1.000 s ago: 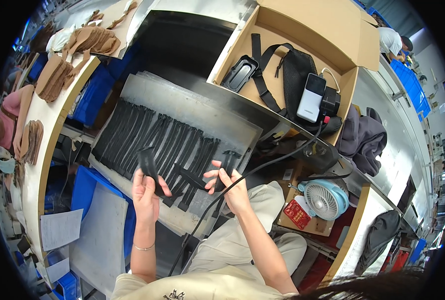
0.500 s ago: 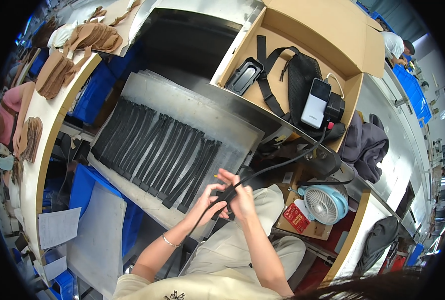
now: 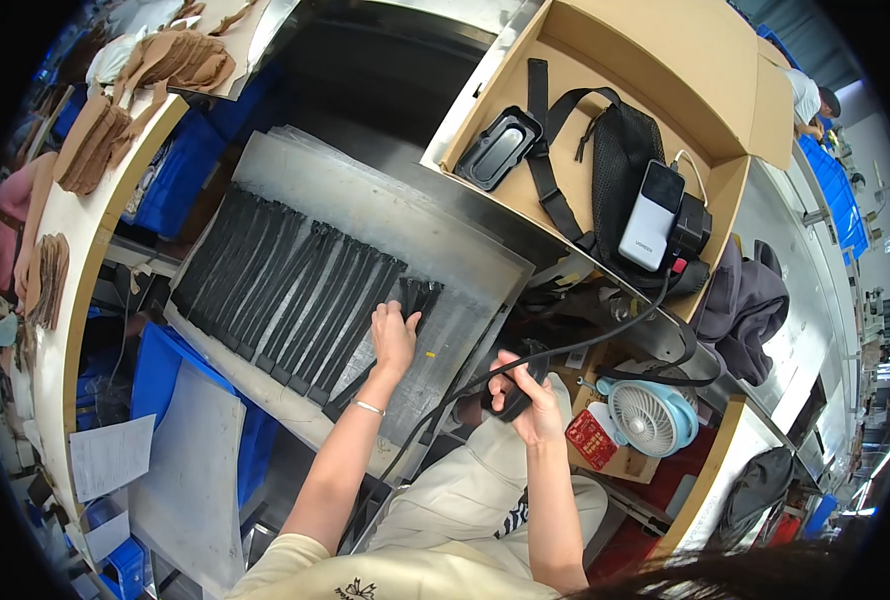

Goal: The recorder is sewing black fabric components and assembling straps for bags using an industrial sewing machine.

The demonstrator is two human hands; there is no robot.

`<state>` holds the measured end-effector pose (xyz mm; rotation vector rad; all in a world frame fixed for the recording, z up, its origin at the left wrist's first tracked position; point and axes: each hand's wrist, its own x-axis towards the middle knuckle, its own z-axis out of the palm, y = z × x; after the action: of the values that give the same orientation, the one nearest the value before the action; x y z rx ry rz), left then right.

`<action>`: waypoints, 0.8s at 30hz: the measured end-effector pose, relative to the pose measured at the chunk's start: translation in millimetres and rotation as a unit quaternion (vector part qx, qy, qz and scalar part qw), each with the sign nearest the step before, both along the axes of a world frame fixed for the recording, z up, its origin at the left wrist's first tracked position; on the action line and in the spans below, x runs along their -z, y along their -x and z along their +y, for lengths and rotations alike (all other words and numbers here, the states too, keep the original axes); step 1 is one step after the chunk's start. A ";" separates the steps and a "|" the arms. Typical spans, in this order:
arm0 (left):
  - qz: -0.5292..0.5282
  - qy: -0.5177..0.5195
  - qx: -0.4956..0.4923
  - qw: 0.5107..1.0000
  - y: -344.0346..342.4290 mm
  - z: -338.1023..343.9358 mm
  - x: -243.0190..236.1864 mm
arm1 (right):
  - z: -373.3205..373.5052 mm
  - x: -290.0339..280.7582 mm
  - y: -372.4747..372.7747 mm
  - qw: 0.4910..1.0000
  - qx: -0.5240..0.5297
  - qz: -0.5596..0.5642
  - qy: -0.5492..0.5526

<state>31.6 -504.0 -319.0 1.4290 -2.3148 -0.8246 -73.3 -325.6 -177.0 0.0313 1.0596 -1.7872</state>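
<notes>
Your left hand (image 3: pixel 395 340) is over the right-hand end of the row of black strips (image 3: pixel 280 285), its fingers curled down near their far ends. You have that grip nearly closed, though the hand hides whether a strip is pinched inside it. The row lies on a grey board (image 3: pixel 365 205), filling it from its left edge to just past the middle. Each strip's long axis runs from the far edge toward the near edge, roughly in line with the board's left and right edges. The near ends at the left reach close to the near edge, and one near end shows beside your left wrist.

Your right hand (image 3: pixel 535 412) is off the board, just beyond its right edge, with the fingers closed around a dark bundle (image 3: pixel 514 402). That bundle is bent and partly covered, so you cannot read one clear long axis. A black cable (image 3: pixel 565 350) passes close above this hand and slants across the board's near right corner. A small yellow mark (image 3: pixel 430 354) shows on the board, right of your left hand.
</notes>
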 end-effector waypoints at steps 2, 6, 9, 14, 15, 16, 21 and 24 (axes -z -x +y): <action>0.026 0.003 0.006 1.000 2.6 8.4 -0.2 | -3.2 8.4 4.0 0.998 0.021 -0.043 0.051; 0.084 -0.008 -0.004 0.996 -3.0 11.5 -3.1 | -14.8 31.1 4.0 0.977 0.035 -0.139 0.161; 0.317 -0.370 0.017 0.873 -25.1 -3.4 -32.3 | -26.8 16.1 -6.2 0.988 -0.092 0.058 -0.110; 0.326 -0.562 -0.058 0.758 -79.6 16.4 -84.9 | -32.1 31.6 -30.9 0.983 -0.126 0.086 -0.103; 0.373 -0.597 -0.062 0.707 -87.2 19.8 -91.7 | -36.6 32.6 -37.7 0.984 -0.144 0.070 -0.076; 0.372 -0.598 -0.063 0.708 -88.6 20.8 -102.6 | -39.9 31.8 -47.2 0.984 -0.163 0.052 -0.050; 0.351 -0.488 0.061 0.797 -69.4 40.6 -112.4 | -50.4 23.5 -67.0 0.974 -0.139 0.163 -0.071; 0.322 -0.467 0.050 0.822 -68.1 48.6 -130.7 | -40.8 37.5 -59.0 0.984 -0.061 0.163 -0.026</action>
<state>99.7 -455.3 -188.3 1.0017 -1.4614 -2.2586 -14.3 -366.3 -214.5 -0.2978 1.3119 -1.6883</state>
